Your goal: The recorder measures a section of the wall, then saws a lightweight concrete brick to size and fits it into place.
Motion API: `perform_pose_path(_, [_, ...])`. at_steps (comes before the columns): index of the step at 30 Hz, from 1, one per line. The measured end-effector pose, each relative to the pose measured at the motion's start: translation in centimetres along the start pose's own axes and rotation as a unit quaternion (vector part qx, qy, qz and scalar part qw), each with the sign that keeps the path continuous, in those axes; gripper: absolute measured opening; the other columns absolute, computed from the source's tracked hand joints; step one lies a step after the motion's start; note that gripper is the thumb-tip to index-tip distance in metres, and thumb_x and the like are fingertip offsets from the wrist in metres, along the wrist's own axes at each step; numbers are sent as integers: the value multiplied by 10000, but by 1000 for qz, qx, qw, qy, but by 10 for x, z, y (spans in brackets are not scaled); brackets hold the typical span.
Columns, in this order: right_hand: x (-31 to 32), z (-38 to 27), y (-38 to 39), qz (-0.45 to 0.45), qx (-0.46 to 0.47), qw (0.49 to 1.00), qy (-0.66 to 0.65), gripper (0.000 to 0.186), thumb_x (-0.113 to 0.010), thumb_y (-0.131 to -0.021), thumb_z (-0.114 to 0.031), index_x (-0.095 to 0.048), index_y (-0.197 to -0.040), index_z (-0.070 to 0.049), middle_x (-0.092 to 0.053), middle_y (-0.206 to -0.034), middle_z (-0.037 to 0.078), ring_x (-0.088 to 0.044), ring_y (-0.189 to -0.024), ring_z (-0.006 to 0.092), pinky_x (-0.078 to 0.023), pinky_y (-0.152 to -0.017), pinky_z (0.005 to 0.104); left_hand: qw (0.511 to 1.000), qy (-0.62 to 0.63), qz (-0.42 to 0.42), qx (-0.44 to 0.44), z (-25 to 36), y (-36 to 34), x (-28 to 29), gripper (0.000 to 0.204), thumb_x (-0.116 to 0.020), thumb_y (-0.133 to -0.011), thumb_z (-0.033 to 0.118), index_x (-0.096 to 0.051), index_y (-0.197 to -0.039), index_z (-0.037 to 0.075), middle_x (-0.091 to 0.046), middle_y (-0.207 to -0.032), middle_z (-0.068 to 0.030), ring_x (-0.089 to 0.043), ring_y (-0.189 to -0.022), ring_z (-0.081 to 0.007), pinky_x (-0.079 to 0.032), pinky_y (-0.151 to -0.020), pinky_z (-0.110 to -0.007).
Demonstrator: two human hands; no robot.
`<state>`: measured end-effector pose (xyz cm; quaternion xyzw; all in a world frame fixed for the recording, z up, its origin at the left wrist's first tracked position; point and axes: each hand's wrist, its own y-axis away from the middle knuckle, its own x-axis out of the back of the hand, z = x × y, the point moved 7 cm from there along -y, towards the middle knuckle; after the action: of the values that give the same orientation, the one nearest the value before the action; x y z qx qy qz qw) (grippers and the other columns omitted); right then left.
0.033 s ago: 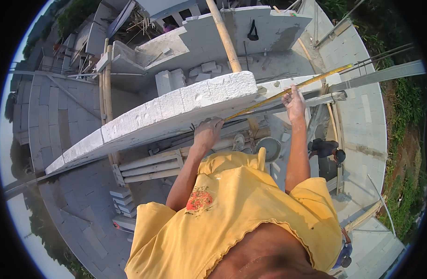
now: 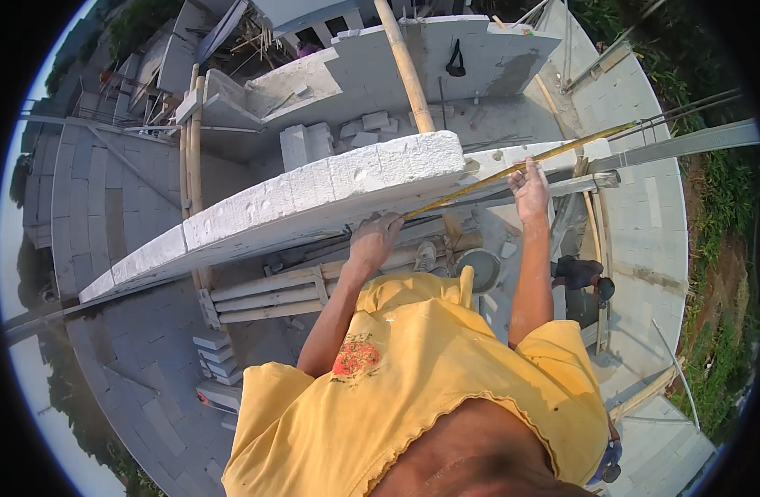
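Note:
A yellow tape measure (image 2: 475, 187) stretches slantwise from my left hand up to the far right, beside the end of a wall of white blocks (image 2: 313, 184). My left hand (image 2: 375, 243) is closed on its near end, close to the wall's side face. Further along, my right hand (image 2: 530, 192) is raised, its fingers pinching the strip from below. The tape runs on past that hand towards a long grey metal bar (image 2: 678, 142). What else may lie inside my left fist is hidden.
Below are wooden poles (image 2: 268, 296), a round bucket (image 2: 479, 269) and stacked blocks (image 2: 218, 358). A bamboo pole (image 2: 406, 70) rises behind the wall. One person (image 2: 580, 272) is at work lower down on the right, another person (image 2: 610, 460) at the lower right.
The view has shifted a little, so the scene sits slightly further right and down. Both hands keep their hold on the tape measure.

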<state>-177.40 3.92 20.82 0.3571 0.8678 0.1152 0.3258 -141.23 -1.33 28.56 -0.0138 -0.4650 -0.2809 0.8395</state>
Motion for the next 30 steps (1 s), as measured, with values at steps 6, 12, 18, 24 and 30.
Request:
perform_pose_path(6, [-4,-3,13,-40,55,993,-100,252,-641,-969,-309,-577,-1139,-134,-652,-939,6,-568,-711,82,-515,-678,271,992,81,-91,34,-52,38,-14,393,-485,-987,382,-654,-1186,88,-651,-1194,-183,-581,-1119,-376,-454,-954,-445])
perform_pose_path(12, [13,29,43,-10,23,999,43,302,-611,-987,-326,-573,-1165,-85,-663,-982,23,-556,-726,69,-498,-649,251,977,104,-151,106,-161,116,8,422,-523,-978,412,-674,-1166,66,-675,-1128,-191,-612,-1071,-372,-480,-888,-429])
perform_pose_path(18, [-35,133,135,-143,-211,911,325,411,-686,-932,-364,-644,-1112,3,-676,-930,68,-630,-738,112,-534,-680,253,965,95,-180,165,-207,156,21,428,-517,-975,414,-675,-1141,53,-697,-1054,-184,-638,-989,-395,-491,-840,-437])
perform_pose_path(24, [-80,209,194,-188,-258,907,274,447,-687,-928,-380,-644,-1151,5,-664,-882,67,-623,-713,123,-528,-673,255,969,113,-195,104,-204,156,23,468,-452,-997,459,-667,-1154,74,-677,-1126,-188,-623,-1045,-390,-487,-868,-427])
perform_pose_path(30, [-67,207,194,-51,-201,960,190,424,-673,-938,-383,-627,-1178,-37,-661,-912,55,-606,-704,111,-520,-650,260,965,114,-193,137,-283,183,43,467,-470,-987,476,-670,-1153,89,-689,-1060,-180,-631,-1014,-384,-484,-854,-432])
